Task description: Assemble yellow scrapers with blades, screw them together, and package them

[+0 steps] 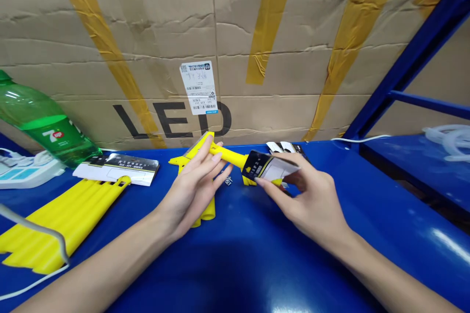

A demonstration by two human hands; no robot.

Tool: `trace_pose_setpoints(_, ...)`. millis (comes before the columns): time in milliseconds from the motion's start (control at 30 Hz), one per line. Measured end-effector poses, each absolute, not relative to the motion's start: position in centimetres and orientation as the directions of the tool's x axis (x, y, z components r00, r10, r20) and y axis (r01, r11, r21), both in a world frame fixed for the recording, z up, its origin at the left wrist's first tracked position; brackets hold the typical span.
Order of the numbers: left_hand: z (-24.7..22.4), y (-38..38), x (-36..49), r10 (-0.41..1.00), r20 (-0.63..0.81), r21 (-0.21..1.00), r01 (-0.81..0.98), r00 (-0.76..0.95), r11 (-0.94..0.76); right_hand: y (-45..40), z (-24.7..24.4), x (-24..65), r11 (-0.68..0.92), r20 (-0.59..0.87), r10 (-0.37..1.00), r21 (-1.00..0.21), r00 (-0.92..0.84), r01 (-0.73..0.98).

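A yellow scraper [233, 156] with a broad blade head is held above the blue table, its head toward the left and its handle toward the right. My left hand [193, 186] grips it near the head, with the fingers fairly straight around the neck. My right hand [312, 190] pinches a folded black-and-white printed card [262, 168] against the handle's end. Under my left hand lie more yellow tool parts [208, 211], partly hidden. A small heap of metal bits [227, 179], too small to name, lies between my hands.
Several yellow handles [77, 215] lie side by side at left, near a stack of printed cards [121, 168]. Beyond are a green bottle [47, 127] and a power strip [29, 171]. More cards [286, 147] lie behind my right hand. A cardboard box [165, 58] stands behind; a blue frame [404, 63] rises at right.
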State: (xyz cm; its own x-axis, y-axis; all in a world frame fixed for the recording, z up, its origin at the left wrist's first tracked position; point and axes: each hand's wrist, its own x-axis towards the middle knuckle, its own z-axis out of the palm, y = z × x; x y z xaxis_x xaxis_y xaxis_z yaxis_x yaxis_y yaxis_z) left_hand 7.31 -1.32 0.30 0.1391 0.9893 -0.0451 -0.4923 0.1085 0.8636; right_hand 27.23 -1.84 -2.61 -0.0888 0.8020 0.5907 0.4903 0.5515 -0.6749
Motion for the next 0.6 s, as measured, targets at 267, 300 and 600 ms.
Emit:
trace_pose_setpoints(267,0.8,0.1,5.8,0.994,-0.029,0.893,-0.449,-0.101,-0.020,-0.8,-2.3,28.7,0.538,0.587,0.809,-0.728,-0.018,0.426)
trace_pose_setpoints(300,1.0,0.7,5.2,0.988,-0.072,0.891,-0.454,-0.134,0.004,-0.7,-2.2,29.2,0.591,0.632,0.771,-0.664,-0.079,0.457)
trace_pose_setpoints(600,1.3,2.6,3.3,0.974,-0.213,0.961,-0.199,-0.075,0.194,-0.6,-1.3,31.1,0.695,0.748,0.631,-0.426,-0.207,0.579)
